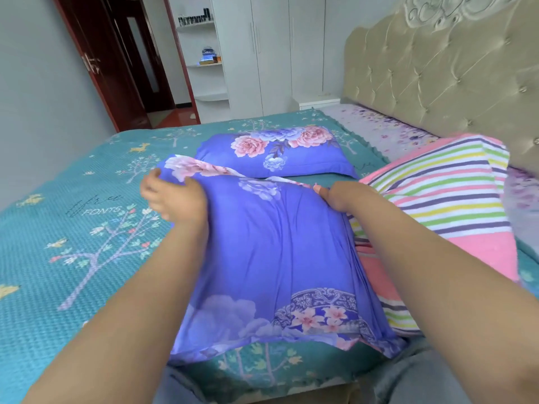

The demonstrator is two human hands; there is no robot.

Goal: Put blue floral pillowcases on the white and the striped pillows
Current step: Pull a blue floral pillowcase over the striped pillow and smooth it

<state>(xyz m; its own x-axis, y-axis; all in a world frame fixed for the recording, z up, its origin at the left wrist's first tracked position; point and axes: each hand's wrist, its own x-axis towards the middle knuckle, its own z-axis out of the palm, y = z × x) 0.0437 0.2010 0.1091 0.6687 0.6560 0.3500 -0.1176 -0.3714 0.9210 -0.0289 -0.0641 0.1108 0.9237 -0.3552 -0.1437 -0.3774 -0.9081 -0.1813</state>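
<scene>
A pillow in a blue floral pillowcase (271, 246) lies in front of me on the bed. My left hand (172, 196) grips its far left corner. At the far right edge of that case, my right hand (338, 196) pinches the fabric. A second pillow (277, 154), fully inside a blue floral case, lies flat further back. To the right, a striped cloth or pillow (443, 191) in pink, green, yellow and purple bulges up, partly under my right arm.
The bed carries a teal bedspread (73, 228) with tree prints. A tufted beige headboard (437, 68) stands at the right. White wardrobes (271, 53), open shelves and a dark red doorway (116, 62) are beyond the bed's far side.
</scene>
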